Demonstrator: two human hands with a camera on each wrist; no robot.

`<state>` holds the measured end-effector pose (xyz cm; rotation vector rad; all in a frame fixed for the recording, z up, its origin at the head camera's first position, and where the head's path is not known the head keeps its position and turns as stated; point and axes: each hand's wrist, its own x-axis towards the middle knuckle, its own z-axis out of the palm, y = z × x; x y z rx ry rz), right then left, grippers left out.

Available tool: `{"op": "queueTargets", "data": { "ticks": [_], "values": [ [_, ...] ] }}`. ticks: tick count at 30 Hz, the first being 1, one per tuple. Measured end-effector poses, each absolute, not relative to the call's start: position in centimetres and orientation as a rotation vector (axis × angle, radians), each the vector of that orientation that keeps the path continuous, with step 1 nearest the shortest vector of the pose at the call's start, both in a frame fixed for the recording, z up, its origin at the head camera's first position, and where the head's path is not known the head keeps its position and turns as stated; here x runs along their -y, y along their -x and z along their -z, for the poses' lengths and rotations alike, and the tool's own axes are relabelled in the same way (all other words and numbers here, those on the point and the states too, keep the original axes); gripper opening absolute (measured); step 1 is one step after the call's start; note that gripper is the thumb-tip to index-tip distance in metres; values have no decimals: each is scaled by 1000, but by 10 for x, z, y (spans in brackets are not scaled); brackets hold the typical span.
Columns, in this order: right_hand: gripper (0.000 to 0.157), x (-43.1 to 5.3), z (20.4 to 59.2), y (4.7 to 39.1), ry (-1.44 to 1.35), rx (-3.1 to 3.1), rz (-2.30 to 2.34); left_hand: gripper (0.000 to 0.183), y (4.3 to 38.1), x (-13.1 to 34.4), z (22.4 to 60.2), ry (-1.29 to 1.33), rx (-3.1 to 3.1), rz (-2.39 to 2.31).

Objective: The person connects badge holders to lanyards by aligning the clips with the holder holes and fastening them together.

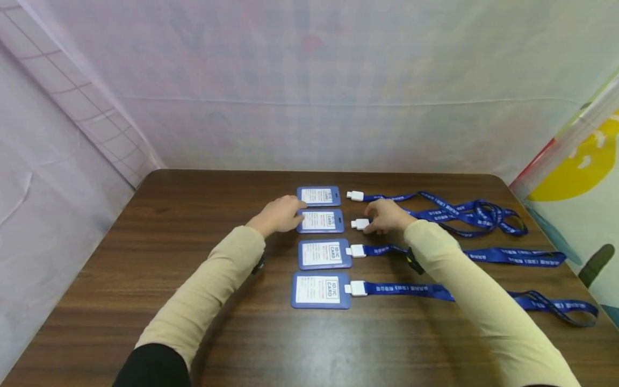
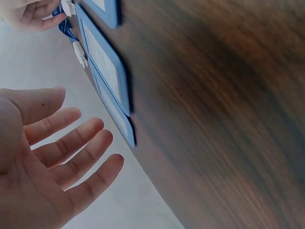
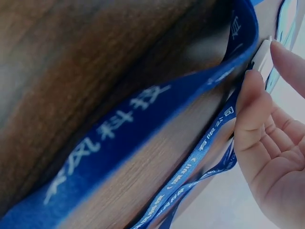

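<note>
The right hand (image 1: pixel 387 216) has thumb and forefinger pinched on a white clip (image 1: pixel 358 224), while the left hand (image 1: pixel 278 215) hangs with its fingers apart and holds nothing. The card (image 1: pixel 319 221) in line with that clip lies flat just left of the pinch, its slotted end toward the clip but not touching it. To handle this well, I would keep the pinch on the clip's sides and off its narrow tip, hold it level with the slot, and let the left fingers steady the card's outer edge (whether they touch it now, I cannot tell). Right of the pinch, the looped straps (image 1: pixel 479 217) overlap, so a pull might snag; slack seems worth keeping. Beyond the pinch, the far card (image 1: pixel 318 196) and far clip (image 1: pixel 355 196) lie apart. Nearer the body, the third card (image 1: pixel 325 253) and near card (image 1: pixel 321 290) each meet a clip, and the right sleeve (image 1: pixel 437 247), crossing over the straps there, could nudge them.
</note>
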<state>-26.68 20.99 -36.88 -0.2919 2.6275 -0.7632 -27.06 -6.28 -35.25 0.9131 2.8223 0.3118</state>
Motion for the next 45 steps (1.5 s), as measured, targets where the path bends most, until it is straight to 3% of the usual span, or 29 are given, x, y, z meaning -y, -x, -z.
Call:
{"op": "queueTargets", "data": {
  "ticks": [28,38,45],
  "values": [
    [24,-208,373,270,437,-2633,786,42,280,62,354,-857,-2768,-309],
    [24,-209,374,272,438,-2607,775,64,285,57,357,-823,-2725,-258],
    [22,-208,375,274,407,-2592,749,66,288,56,362,-861,-2700,-226]
  ]
}}
